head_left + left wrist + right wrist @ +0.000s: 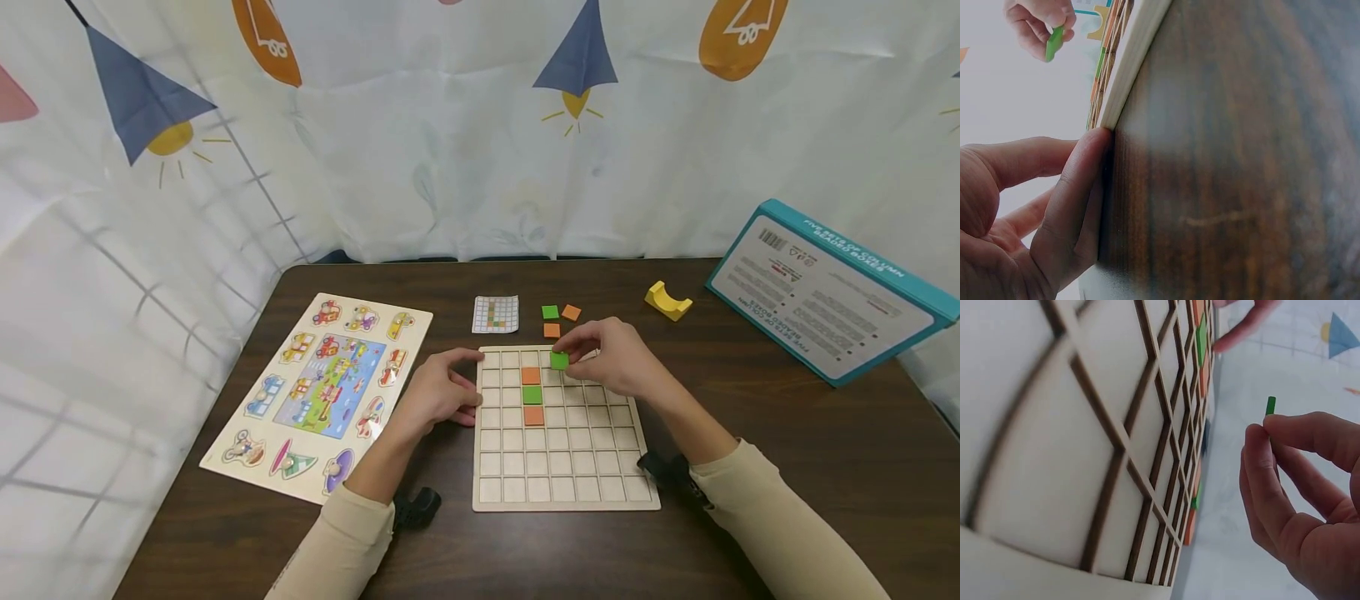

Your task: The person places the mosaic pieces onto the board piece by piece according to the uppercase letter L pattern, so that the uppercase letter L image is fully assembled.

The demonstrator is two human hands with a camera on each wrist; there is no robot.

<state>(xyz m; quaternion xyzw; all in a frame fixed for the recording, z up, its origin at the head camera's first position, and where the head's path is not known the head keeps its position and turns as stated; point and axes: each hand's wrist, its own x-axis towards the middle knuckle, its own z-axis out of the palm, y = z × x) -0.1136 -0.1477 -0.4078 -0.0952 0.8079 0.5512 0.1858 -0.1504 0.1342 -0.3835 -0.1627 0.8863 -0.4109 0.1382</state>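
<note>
A wooden grid board (501, 465) lies on the table, with an orange tile (531, 376), a green tile (532, 395) and another orange tile (533, 415) stacked in one column of its cells. My right hand (617, 358) pinches a green square tile (558, 361) between thumb and fingers above the top part of the board; the right wrist view shows this tile (1270, 405) edge-on, apart from the grid. At the board's left edge my left hand (438, 390) rests, its fingertips touching the side, as the left wrist view shows on the board's edge (1138, 59).
Behind the board lie a small pattern card (495, 315), a loose green tile (551, 312) and two orange tiles (571, 312). A picture puzzle board (300, 454) is at left. A yellow curved block (667, 302) and a teal box (832, 292) stand at right.
</note>
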